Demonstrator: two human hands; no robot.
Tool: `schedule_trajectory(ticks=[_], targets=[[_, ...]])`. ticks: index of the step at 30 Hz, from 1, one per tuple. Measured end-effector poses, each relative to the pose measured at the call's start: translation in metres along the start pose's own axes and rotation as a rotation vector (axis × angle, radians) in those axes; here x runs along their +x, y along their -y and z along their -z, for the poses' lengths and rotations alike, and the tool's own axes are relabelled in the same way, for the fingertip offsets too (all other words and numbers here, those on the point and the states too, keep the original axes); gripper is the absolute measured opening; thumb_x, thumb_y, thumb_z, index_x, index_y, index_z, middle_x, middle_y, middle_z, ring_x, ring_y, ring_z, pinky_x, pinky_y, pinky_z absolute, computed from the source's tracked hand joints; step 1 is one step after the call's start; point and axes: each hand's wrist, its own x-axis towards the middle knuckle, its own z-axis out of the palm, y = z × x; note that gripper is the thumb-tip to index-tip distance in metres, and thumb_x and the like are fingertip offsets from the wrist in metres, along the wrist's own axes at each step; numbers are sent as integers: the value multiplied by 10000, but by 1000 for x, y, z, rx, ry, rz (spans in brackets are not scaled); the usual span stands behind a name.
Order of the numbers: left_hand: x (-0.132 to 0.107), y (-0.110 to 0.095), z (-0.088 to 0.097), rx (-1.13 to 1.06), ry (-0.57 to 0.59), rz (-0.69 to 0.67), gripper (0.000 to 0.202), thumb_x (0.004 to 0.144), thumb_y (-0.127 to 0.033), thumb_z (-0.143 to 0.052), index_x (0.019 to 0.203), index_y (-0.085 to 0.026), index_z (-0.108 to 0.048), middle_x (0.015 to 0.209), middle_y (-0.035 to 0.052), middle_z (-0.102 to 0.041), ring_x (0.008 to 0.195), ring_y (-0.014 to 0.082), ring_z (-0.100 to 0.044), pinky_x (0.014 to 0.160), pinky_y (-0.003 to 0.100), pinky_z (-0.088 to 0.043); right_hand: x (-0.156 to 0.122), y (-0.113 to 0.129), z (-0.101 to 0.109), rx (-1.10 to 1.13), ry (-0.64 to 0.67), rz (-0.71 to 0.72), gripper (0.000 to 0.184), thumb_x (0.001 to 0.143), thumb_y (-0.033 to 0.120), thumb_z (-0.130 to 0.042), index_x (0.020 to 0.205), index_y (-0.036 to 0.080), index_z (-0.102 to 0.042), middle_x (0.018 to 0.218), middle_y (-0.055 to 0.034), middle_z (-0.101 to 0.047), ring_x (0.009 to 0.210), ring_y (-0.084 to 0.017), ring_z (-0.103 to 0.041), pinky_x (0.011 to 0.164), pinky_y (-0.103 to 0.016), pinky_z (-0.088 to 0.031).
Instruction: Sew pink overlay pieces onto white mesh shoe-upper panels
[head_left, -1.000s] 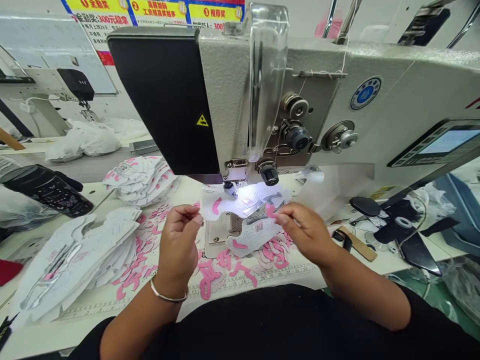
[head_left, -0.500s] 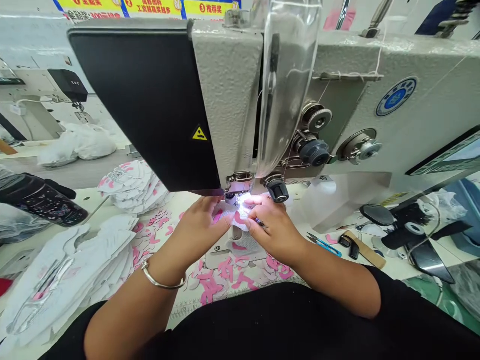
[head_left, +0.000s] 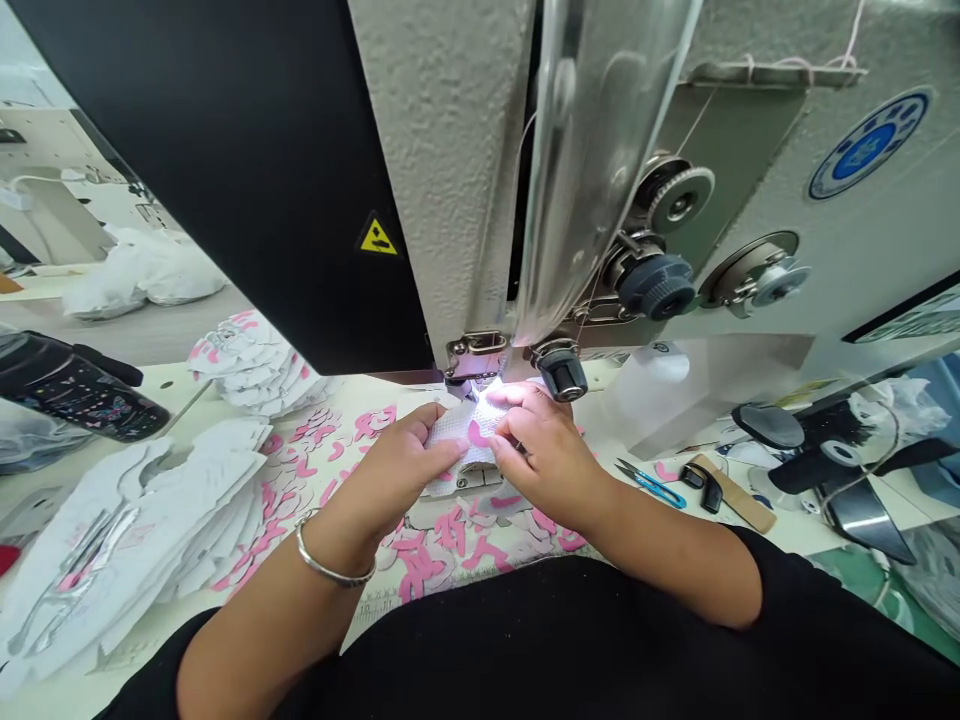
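Standing nearby, I see a person's left hand (head_left: 397,460) and right hand (head_left: 551,455) touching white cloth (head_left: 453,424) with a pink patch (head_left: 478,435), below a sewing machine (head_left: 442,180). Nearer than the hands, pink scraps (head_left: 420,565); rightward, blue snips (head_left: 660,488).

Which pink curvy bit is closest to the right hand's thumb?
The curved pink piece on the white fabric, just beside the thumb of the right hand. The loose pink pieces lie on the table, farther away.
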Motion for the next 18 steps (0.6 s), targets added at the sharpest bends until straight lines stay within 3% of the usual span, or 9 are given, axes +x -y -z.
schedule_trajectory(ticks=[3,9,13,18], targets=[[0,4,1,-13,72,63,236,708,-321,-702,896,-184,-664,739,12,-645,607,159,-558,542,254,-424,-1,0,-1,-6,1,0,151,906,220,-519,786,209,-610,1117,-97,-577,1188,-269,-480,1100,-531,-333],[1,7,-1,-131,86,74,182,746,-314,-694,849,-193,-605,725,-29,-579,604,117,-518,533,218,-399,-10,-2,3,-19,-60,6,121,884,225,-557,779,212,-617,1229,-101,-522,1263,-293,-427,1075,-528,-330],[0,7,-3,-200,80,71,211,747,-307,-715,882,-179,-616,764,-13,-603,644,121,-547,556,214,-430,-15,-4,5,13,-149,11,129,911,243,-546,814,213,-625,1180,-98,-519,1165,-266,-483,1019,-475,-385],[-1,10,-5,-243,94,69,234,757,-285,-715,946,-171,-639,786,-4,-625,644,116,-550,558,206,-438,-13,-3,0,37,-125,-28,114,894,247,-573,794,213,-615,1168,-93,-520,1143,-276,-483,1015,-494,-391]])
